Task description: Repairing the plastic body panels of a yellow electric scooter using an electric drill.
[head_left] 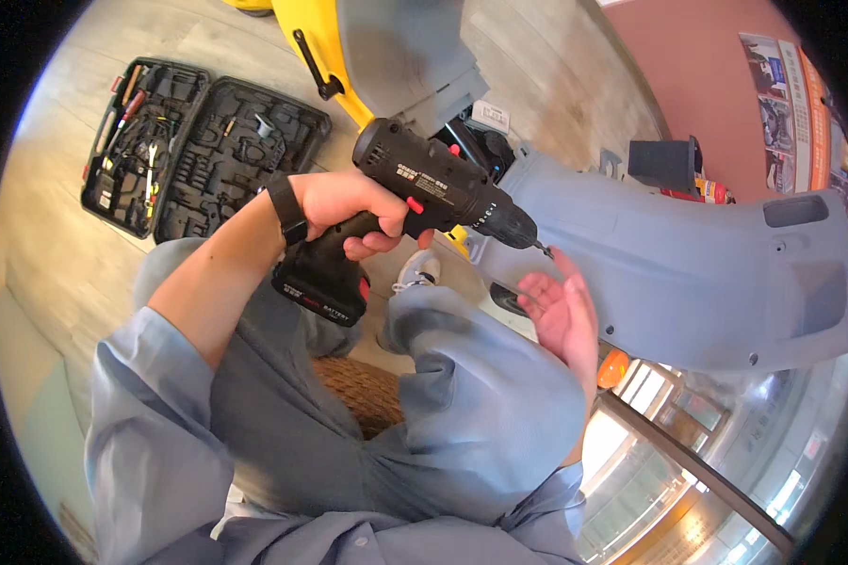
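Note:
My left hand (358, 212) grips the handle of a black cordless drill (424, 174) with red buttons and a battery at its base. The drill points down to the right, a short bit (543, 248) in its chuck. My right hand (561, 311) is just below the bit, palm up, fingers loosely curved and apart, the index fingertip close to the bit; whether they touch I cannot tell. Behind that hand lies a large grey plastic panel (688, 264) with cut-outs and holes.
An open black tool case (245, 132) lies on the wooden floor (75, 273). A yellow and grey machine (396, 56) stands ahead. At right are a dark box (660, 165), a red cylinder (713, 191), a poster board (773, 113) and a glass-topped surface (669, 471).

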